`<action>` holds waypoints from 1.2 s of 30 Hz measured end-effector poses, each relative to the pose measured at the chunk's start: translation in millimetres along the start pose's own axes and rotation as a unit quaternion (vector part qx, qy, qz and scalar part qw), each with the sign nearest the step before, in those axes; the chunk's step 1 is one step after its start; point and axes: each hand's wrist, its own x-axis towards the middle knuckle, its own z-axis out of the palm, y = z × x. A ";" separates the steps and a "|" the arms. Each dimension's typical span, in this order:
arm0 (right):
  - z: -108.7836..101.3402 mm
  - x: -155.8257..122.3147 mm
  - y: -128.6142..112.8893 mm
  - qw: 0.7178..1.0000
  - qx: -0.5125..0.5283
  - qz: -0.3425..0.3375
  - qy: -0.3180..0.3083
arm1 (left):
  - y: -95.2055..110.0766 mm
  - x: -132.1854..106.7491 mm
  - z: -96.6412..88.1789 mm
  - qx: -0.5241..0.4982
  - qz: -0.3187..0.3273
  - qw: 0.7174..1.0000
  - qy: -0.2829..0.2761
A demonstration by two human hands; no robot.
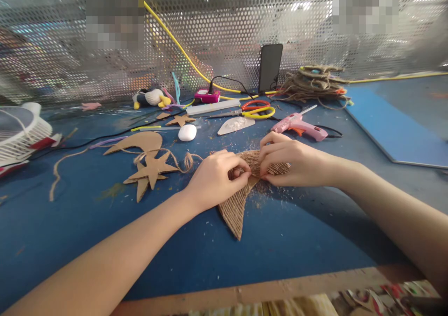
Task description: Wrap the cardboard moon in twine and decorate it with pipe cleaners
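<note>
A cardboard crescent covered in rows of brown twine lies on the blue table in front of me, with one point toward me. A small patch of bare cardboard shows at its inner edge. My left hand is closed in a pinch at that edge, thumb against fingertips. From the other side my right hand also pinches the crescent, its fingertips close to the left ones. Any loose strand of twine between the fingertips is too small to make out. Fibre bits are scattered around the crescent.
Cardboard stars, a plain crescent and loose twine lie left. Beyond are a white egg-shaped piece, scissors, a pink glue gun, a phone and a twine bundle. A blue board lies right.
</note>
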 end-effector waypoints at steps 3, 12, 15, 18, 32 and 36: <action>1.3 0.3 -0.1 1.000 0.002 -0.001 0.003 | 0.0 -0.1 0.1 0.002 -0.002 1.000 -0.002; 4.9 0.9 -0.6 1.000 0.000 0.022 0.009 | 0.7 0.6 -0.9 0.007 -0.006 1.000 -0.014; 2.8 0.5 -2.4 0.999 -0.006 0.036 0.009 | 0.9 0.6 -1.2 0.008 -0.005 1.000 -0.022; -2.1 -1.0 -2.8 0.999 -0.009 0.036 -0.003 | 1.1 0.2 -1.3 0.005 -0.004 1.000 -0.026; 2.7 -3.6 -5.4 0.990 -0.100 0.098 -0.007 | 3.1 -0.8 -4.2 -0.008 -0.033 0.999 -0.022; 1.7 -2.7 -6.5 0.979 -0.159 0.129 0.005 | 4.0 -1.1 -5.3 0.010 -0.055 0.998 -0.006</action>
